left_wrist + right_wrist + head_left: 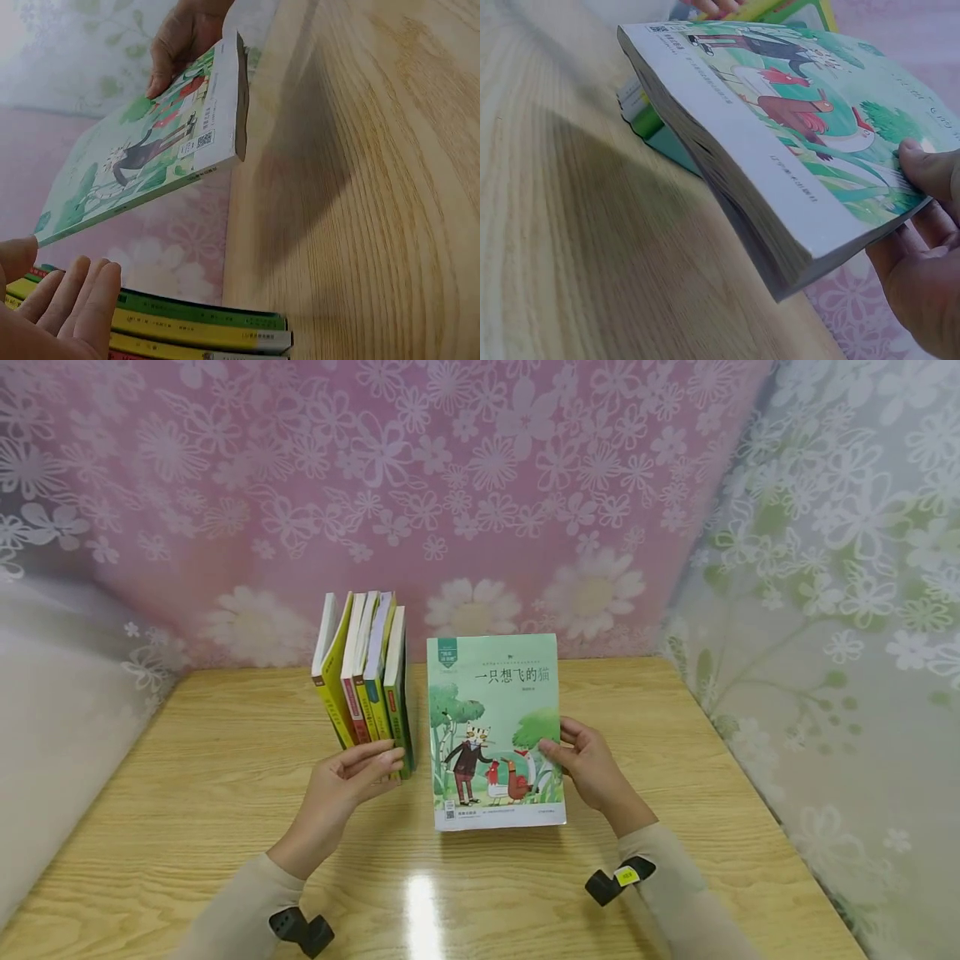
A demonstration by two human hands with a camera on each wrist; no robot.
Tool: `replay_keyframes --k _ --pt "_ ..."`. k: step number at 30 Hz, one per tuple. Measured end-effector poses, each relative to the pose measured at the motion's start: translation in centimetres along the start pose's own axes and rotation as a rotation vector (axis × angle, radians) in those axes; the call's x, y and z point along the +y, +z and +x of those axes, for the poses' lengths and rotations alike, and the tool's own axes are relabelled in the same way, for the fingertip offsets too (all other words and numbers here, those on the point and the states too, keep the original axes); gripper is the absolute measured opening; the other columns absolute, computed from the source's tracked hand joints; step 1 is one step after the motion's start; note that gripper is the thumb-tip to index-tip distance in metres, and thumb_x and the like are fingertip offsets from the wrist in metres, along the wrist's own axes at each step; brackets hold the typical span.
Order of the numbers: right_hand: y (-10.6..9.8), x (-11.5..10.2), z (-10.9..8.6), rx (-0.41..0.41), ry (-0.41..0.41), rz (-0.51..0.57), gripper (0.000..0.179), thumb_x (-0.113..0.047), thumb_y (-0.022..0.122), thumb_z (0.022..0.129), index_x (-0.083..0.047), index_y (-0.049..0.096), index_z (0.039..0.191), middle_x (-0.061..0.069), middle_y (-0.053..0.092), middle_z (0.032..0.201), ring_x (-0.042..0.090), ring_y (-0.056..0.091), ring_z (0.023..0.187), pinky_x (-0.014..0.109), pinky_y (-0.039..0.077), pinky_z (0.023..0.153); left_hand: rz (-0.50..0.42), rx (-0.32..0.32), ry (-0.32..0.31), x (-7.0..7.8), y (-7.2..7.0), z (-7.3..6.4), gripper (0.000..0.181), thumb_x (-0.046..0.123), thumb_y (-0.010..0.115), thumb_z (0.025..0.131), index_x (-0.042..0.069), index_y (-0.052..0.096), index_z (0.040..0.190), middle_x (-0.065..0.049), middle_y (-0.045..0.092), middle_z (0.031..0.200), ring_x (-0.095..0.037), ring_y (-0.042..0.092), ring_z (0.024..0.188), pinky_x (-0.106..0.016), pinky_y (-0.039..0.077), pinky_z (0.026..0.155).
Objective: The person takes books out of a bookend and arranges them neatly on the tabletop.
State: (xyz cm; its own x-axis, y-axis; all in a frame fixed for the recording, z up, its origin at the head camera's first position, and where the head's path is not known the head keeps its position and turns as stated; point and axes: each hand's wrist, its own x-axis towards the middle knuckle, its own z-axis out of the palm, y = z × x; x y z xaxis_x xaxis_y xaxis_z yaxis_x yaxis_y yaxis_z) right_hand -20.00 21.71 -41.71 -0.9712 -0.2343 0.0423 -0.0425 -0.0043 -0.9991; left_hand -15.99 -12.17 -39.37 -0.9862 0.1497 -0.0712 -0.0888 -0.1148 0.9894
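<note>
Closest to the lens, my pale sleeves (240, 910) reach over the wooden table (690, 735). The row of books (375, 652) already stands upright on it, leaning slightly, with no container visible around them. By my reckoning one remains apart: the green book (495, 710), lifted above the wood, just right of the row. My right hand (596, 768) pinches its edge, thumb on the cover. My left hand (337, 797), fingers extended, thumb apart, is at the lower spines; whether it touches them, I cannot tell.

Glare on tabletop (423, 893) — dim wrist views
</note>
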Motion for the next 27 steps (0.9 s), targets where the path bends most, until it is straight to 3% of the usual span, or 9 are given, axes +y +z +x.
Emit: replay_keyframes --k 5,11,15,20,27 --pt "-0.6 0.3 1.3 0.055 0.036 -0.003 0.046 -0.008 0.057 0.097 0.003 0.043 0.139 0.015 0.062 0.123 0.013 0.067 0.092 0.029 0.058 0.076 0.074 0.061 0.042 0.6 -2.0 -1.0 0.051 0.027 0.065 0.092 -0.003 0.054 0.132 -0.006 0.064 0.124 -0.014 0.065 0.107 -0.035 0.053 0.091" --pt "-0.4 1.4 3.5 0.096 0.090 -0.013 0.046 -0.007 0.056 0.097 0.001 0.043 0.141 0.022 0.058 0.127 0.011 0.068 0.088 0.028 0.058 0.073 0.155 0.226 0.138 1.6 -3.9 -1.7 0.050 0.023 0.069 0.090 -0.002 0.056 0.130 0.012 0.067 0.114 -0.003 0.065 0.100 -0.022 0.054 0.085" --pt "0.0 2.4 4.9 0.095 0.143 -0.012 0.047 -0.009 0.056 0.098 0.001 0.043 0.142 0.022 0.058 0.127 0.011 0.068 0.086 0.029 0.058 0.073 0.196 0.323 0.230 2.0 -4.6 -1.6 0.050 0.016 0.071 0.088 0.000 0.055 0.133 0.005 0.065 0.122 -0.001 0.063 0.106 -0.015 0.051 0.084" --pt "0.0 3.3 6.0 0.134 0.199 -0.031 0.044 -0.008 0.055 0.098 0.001 0.045 0.140 0.024 0.057 0.128 0.011 0.067 0.085 0.029 0.058 0.073 0.218 0.336 0.298 1.8 -4.5 -0.4 0.056 0.011 0.070 0.088 0.006 0.049 0.140 -0.011 0.051 0.141 -0.012 0.052 0.125 -0.017 0.047 0.095" --pt "0.1 4.4 7.5 0.115 0.293 -0.046 0.046 -0.013 0.056 0.098 0.003 0.045 0.139 0.022 0.058 0.128 0.014 0.066 0.090 0.031 0.057 0.077 0.261 0.338 0.276 1.0 -4.9 0.5 0.060 0.014 0.069 0.090 0.010 0.044 0.144 -0.006 0.045 0.147 -0.020 0.042 0.135 -0.028 0.038 0.107"
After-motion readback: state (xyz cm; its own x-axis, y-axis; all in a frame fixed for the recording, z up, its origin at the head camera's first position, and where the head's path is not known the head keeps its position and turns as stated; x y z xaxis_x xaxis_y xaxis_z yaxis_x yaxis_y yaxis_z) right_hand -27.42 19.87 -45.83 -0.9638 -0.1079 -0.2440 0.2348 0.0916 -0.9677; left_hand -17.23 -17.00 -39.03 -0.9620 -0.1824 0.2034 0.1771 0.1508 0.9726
